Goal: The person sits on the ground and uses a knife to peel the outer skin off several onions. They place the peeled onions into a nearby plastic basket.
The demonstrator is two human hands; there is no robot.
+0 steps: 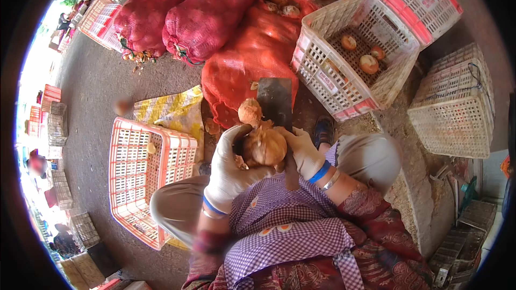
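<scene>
Over my lap, my left hand point(234, 169), in a white knit glove, holds a large brown onion point(266, 147). Against its upper left lies a smaller onion point(250, 112). In my gloved right hand point(304, 151) is a wide-bladed knife, its dark blade point(275, 98) pointing away from me and its handle towards my apron. The fingertips of that hand are close beside the large onion. An orange-red mesh sack point(250, 72) of onions lies just beyond the blade.
Two purple-red mesh sacks point(217, 12) lie beyond. At right a plastic crate point(338, 76) holds several onions point(368, 64); at left another crate point(135, 169) stands by a yellow woven sack point(169, 108). More crates point(451, 104) stand further right. People point(64, 239) are at the far left.
</scene>
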